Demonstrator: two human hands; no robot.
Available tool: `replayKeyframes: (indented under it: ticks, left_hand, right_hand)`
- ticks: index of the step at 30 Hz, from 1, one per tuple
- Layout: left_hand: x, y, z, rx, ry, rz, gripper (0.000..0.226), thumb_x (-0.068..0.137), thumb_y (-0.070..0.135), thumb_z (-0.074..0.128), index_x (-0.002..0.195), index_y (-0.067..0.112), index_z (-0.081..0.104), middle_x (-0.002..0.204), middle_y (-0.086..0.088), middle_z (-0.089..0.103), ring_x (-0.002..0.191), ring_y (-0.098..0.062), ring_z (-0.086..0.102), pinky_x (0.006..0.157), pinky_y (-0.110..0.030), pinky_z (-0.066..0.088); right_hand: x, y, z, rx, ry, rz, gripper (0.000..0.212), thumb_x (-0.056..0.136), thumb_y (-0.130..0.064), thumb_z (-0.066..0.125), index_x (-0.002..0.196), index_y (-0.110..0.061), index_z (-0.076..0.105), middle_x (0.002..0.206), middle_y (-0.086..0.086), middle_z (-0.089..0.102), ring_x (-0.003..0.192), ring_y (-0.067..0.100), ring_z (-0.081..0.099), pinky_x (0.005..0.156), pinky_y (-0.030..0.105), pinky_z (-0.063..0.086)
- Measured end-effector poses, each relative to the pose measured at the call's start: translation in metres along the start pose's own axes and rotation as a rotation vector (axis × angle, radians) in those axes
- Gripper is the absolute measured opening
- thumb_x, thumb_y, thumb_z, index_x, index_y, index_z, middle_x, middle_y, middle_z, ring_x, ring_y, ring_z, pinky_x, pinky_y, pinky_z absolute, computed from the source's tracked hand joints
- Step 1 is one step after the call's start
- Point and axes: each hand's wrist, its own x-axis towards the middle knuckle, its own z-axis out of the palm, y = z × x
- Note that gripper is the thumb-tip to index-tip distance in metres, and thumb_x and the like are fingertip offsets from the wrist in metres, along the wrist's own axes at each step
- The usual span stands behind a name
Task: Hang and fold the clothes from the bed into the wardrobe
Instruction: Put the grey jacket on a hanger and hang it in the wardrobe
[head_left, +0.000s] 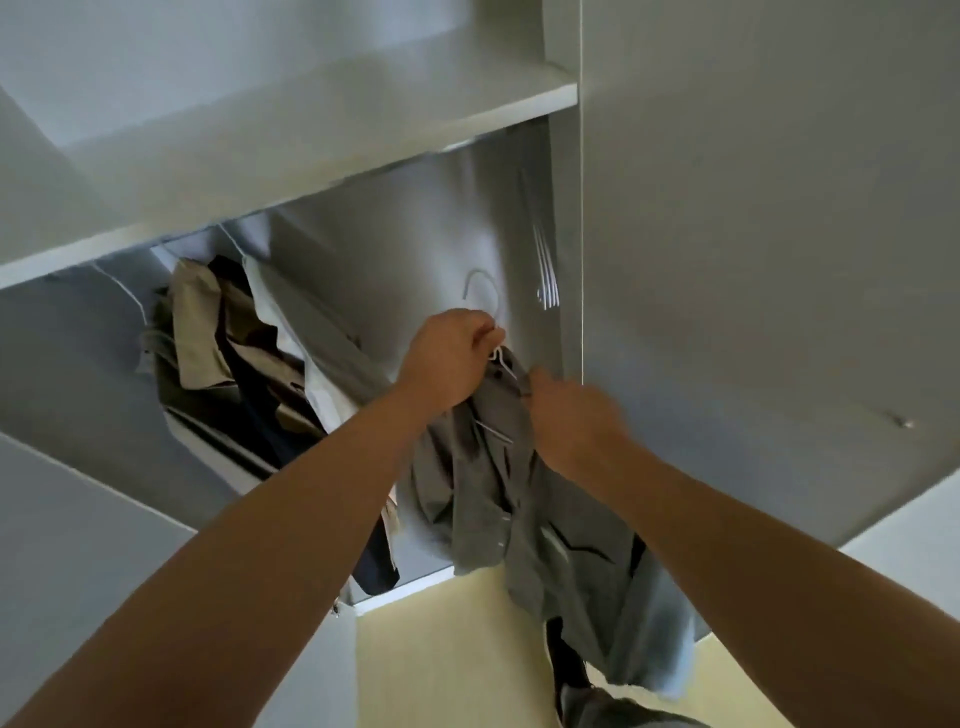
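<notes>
A grey shirt (498, 499) hangs on a white wire hanger (485, 291) in front of the open wardrobe. My left hand (447, 358) grips the hanger's neck just under its hook, which is raised below the wardrobe shelf (311, 156). My right hand (571, 415) pinches the shirt's collar at the right of the hanger. The shirt's lower part droops down past my right forearm.
Several garments (234, 353), beige, dark and white, hang at the left inside the wardrobe. Bare white hangers (545, 265) hang at the right by the side panel. An open wardrobe door (753, 260) stands to the right. Pale wood floor (441, 649) lies below.
</notes>
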Motion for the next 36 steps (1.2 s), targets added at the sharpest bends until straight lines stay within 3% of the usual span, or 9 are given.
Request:
replayKeyframes:
  ticks: [3,9,12,15,21,27,32,34,36]
  left_hand:
    - [0.034,-0.031,-0.001,0.0,0.085,-0.038,0.033,0.102,0.029,0.056,0.072,0.014,0.059,0.065,0.003,0.052,0.064,-0.016,0.05,0.064,-0.028,0.034]
    - [0.089,-0.076,-0.018,-0.021,0.116,-0.184,0.037,0.102,0.029,0.055,0.068,0.016,0.058,0.061,0.007,0.051,0.057,-0.006,0.046,0.057,-0.019,0.028]
    - [0.109,-0.102,-0.03,-0.063,0.179,-0.258,0.033,0.103,0.026,0.054,0.082,0.006,0.069,0.076,-0.002,0.062,0.068,-0.013,0.052,0.065,-0.023,0.034]
    - [0.129,-0.127,-0.041,-0.065,0.171,-0.316,0.033,0.104,0.025,0.051,0.094,0.002,0.073,0.091,-0.008,0.068,0.08,-0.012,0.057,0.071,-0.02,0.037]
    - [0.158,-0.162,-0.07,0.038,0.205,-0.288,0.04,0.107,0.03,0.043,0.101,0.006,0.074,0.103,-0.01,0.073,0.089,-0.021,0.064,0.08,-0.026,0.044]
    - [0.175,-0.204,-0.104,0.069,0.311,-0.355,0.041,0.108,0.028,0.041,0.133,0.004,0.062,0.142,-0.016,0.058,0.132,-0.031,0.051,0.111,-0.034,0.032]
    - [0.176,-0.237,-0.115,0.155,0.262,-0.384,0.042,0.11,0.022,0.037,0.143,0.0,0.052,0.147,-0.02,0.052,0.137,-0.034,0.046,0.11,-0.035,0.031]
    - [0.172,-0.245,-0.117,0.189,0.206,-0.388,0.04,0.109,0.015,0.035,0.142,0.0,0.052,0.144,-0.022,0.053,0.134,-0.037,0.048,0.108,-0.038,0.033]
    - [0.173,-0.259,-0.117,0.252,0.219,-0.399,0.042,0.11,0.022,0.035,0.142,0.001,0.053,0.147,-0.023,0.051,0.136,-0.038,0.045,0.113,-0.042,0.033]
  right_hand:
    - [0.041,-0.013,0.001,0.019,0.075,-0.008,0.024,0.093,-0.012,0.058,0.103,-0.019,0.037,0.073,0.0,0.047,0.051,0.015,0.035,0.047,0.029,0.024]
    - [0.109,-0.039,-0.012,0.12,0.066,-0.093,0.01,0.098,-0.02,0.052,0.102,-0.012,0.047,0.069,-0.005,0.035,0.054,0.014,0.035,0.047,0.028,0.019]
    - [0.132,-0.054,-0.024,0.148,-0.021,-0.094,0.015,0.097,-0.017,0.055,0.086,-0.011,0.047,0.069,-0.003,0.041,0.06,0.017,0.049,0.047,0.027,0.025]
    - [0.148,-0.069,-0.029,0.071,-0.078,-0.039,0.025,0.088,-0.003,0.057,0.069,-0.014,0.047,0.067,-0.003,0.045,0.056,0.013,0.045,0.05,0.025,0.031]
    - [0.179,-0.111,-0.021,0.055,-0.151,-0.004,0.031,0.095,-0.004,0.054,0.07,-0.014,0.039,0.077,-0.001,0.043,0.079,0.019,0.051,0.074,0.032,0.044]
    - [0.195,-0.161,-0.003,0.055,-0.209,-0.057,0.027,0.091,-0.009,0.057,0.067,-0.015,0.046,0.071,0.0,0.049,0.058,0.016,0.045,0.061,0.031,0.041]
    - [0.208,-0.188,0.017,0.084,-0.144,-0.172,0.033,0.096,-0.009,0.052,0.065,-0.012,0.046,0.066,-0.002,0.046,0.057,0.015,0.045,0.046,0.024,0.028]
    - [0.21,-0.198,0.028,0.005,-0.047,-0.196,0.023,0.098,-0.004,0.046,0.078,-0.009,0.055,0.074,-0.001,0.055,0.064,0.018,0.055,0.049,0.023,0.032]
    - [0.214,-0.205,0.039,-0.027,-0.019,-0.212,0.021,0.1,-0.005,0.045,0.097,-0.008,0.065,0.087,0.001,0.06,0.087,0.025,0.066,0.058,0.025,0.036]
